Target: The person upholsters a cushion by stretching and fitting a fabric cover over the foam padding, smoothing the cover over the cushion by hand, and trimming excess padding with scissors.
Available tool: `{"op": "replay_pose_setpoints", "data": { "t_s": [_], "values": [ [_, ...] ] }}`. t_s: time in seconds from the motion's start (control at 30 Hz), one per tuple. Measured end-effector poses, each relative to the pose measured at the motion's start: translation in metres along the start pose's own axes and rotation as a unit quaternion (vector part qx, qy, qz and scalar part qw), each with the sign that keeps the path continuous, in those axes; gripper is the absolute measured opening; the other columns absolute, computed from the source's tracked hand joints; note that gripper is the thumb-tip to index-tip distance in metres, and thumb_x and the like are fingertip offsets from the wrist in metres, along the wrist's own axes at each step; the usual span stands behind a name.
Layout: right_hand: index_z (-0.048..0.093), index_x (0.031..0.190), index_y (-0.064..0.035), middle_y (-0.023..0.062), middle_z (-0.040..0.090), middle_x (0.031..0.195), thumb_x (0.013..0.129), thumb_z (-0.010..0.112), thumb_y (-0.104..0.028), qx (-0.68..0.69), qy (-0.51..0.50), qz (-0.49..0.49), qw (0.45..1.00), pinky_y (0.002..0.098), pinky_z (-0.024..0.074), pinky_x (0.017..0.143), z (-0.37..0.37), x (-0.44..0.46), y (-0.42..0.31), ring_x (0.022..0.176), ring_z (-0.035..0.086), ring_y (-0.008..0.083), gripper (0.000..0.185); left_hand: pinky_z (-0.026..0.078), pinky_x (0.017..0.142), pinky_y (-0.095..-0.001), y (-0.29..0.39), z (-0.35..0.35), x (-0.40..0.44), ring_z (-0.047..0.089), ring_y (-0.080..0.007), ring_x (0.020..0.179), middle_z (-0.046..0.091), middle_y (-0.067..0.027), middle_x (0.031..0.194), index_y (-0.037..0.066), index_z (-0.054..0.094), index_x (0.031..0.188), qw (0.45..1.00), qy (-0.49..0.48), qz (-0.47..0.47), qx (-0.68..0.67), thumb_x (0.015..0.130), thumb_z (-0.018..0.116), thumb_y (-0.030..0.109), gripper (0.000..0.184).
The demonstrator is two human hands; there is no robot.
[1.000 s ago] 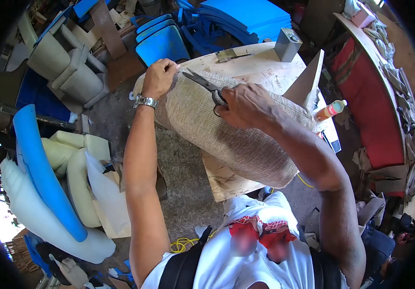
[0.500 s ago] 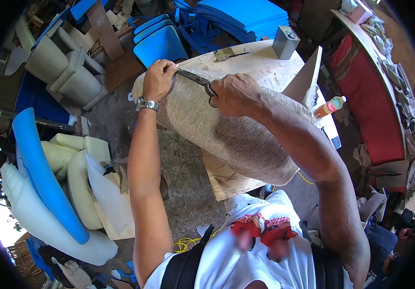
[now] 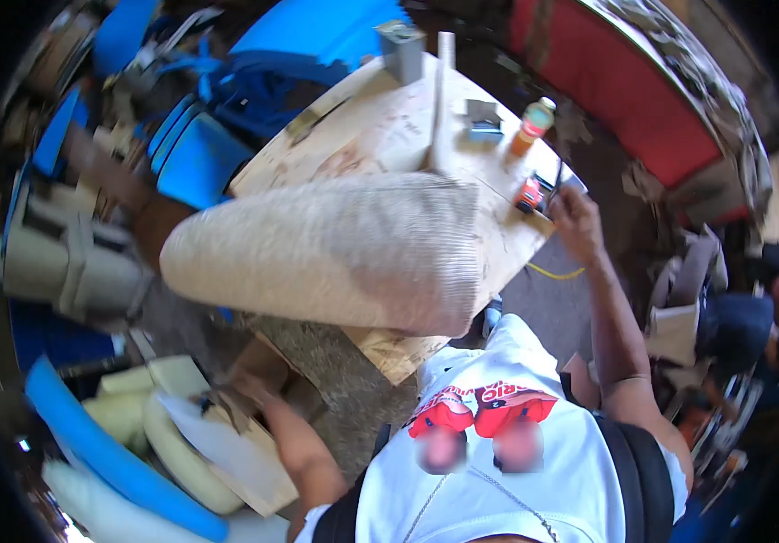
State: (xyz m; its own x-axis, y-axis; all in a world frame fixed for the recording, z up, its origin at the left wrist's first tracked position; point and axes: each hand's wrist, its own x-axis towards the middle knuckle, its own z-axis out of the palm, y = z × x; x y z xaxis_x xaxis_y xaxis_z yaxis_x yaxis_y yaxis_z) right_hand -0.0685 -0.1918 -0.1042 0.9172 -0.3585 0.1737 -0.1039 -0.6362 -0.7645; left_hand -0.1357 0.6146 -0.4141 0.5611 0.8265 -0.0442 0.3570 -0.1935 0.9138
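Observation:
A long cushion-like piece wrapped in beige woven fabric [image 3: 317,253] lies across the wooden table [image 3: 362,127]. My right hand [image 3: 578,222] is at the table's right edge, its fingers closed around scissors [image 3: 560,170], whose dark blades point away from me. Close by it is a red object [image 3: 531,194], with a bottle of amber liquid [image 3: 532,125] standing behind. My left hand [image 3: 249,387] is low on the left, away from the fabric piece and close to the pale foam pieces. Motion blurs its fingers, so I cannot make out whether it holds anything.
A grey metal can [image 3: 402,54], an upright board [image 3: 442,100] and a small dark box [image 3: 483,122] stand on the table. Blue foam sheets [image 3: 308,36] are stacked behind. Foam rolls [image 3: 118,452] lie at lower left; a red panel [image 3: 625,86] stands at right.
Both hands have left the fabric edge. My right hand has carried the scissors to the table's right edge; my left has dropped toward the lower left. The view has turned, and the fabric piece shows uncovered.

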Motion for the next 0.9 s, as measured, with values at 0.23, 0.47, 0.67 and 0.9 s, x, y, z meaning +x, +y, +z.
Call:
{"op": "replay_pose_setpoints", "data": {
  "t_s": [0.23, 0.47, 0.67, 0.9],
  "values": [
    [0.068, 0.095, -0.0023, 0.0219, 0.068, 0.100, 0.083, 0.061, -0.029, -0.123, -0.348, 0.282, 0.886, 0.0477, 0.0511, 0.082, 0.067, -0.154, 0.166, 0.096, 0.065, 0.0387, 0.030, 0.047, 0.085, -0.0397, -0.024, -0.014, -0.352, 0.060, -0.0265, 0.096, 0.065, -0.0119, 0.106, 0.007, 0.060, 0.122, 0.835, -0.413, -0.204, 0.301, 0.094, 0.060, 0.028, 0.035],
    [0.066, 0.096, 0.0008, 0.0241, 0.068, 0.096, 0.085, 0.053, -0.014, -0.145, -0.338, 0.202, 0.907, 0.0481, 0.0524, 0.082, 0.140, -0.086, 0.205, 0.093, 0.065, 0.0422, 0.022, 0.051, 0.069, -0.0368, 0.048, -0.069, -0.408, 0.065, -0.0206, 0.075, 0.070, -0.0066, 0.085, 0.012, 0.068, 0.109, 0.798, -0.403, -0.045, 0.447, 0.090, 0.065, 0.027, 0.024],
    [0.062, 0.109, -0.0068, 0.0206, 0.067, 0.093, 0.084, 0.049, -0.008, -0.018, -0.337, -0.022, 0.941, 0.0476, 0.0508, 0.081, 0.134, -0.037, 0.177, 0.092, 0.064, 0.0403, 0.028, 0.047, 0.054, -0.0245, 0.158, 0.021, -0.375, 0.060, -0.0091, 0.072, 0.066, -0.0019, 0.089, 0.010, 0.065, 0.108, 0.907, -0.285, -0.143, 0.274, 0.093, 0.064, 0.023, 0.020],
    [0.065, 0.108, -0.0074, 0.0190, 0.068, 0.105, 0.086, 0.053, -0.016, -0.135, -0.357, 0.252, 0.889, 0.0457, 0.0487, 0.088, 0.017, -0.158, 0.282, 0.102, 0.063, 0.0379, 0.027, 0.047, 0.053, -0.0242, 0.050, 0.144, -0.398, 0.061, -0.0113, 0.067, 0.066, -0.0044, 0.081, 0.003, 0.066, 0.104, 0.746, -0.567, -0.077, 0.341, 0.091, 0.066, 0.028, 0.028]
  ]
}}
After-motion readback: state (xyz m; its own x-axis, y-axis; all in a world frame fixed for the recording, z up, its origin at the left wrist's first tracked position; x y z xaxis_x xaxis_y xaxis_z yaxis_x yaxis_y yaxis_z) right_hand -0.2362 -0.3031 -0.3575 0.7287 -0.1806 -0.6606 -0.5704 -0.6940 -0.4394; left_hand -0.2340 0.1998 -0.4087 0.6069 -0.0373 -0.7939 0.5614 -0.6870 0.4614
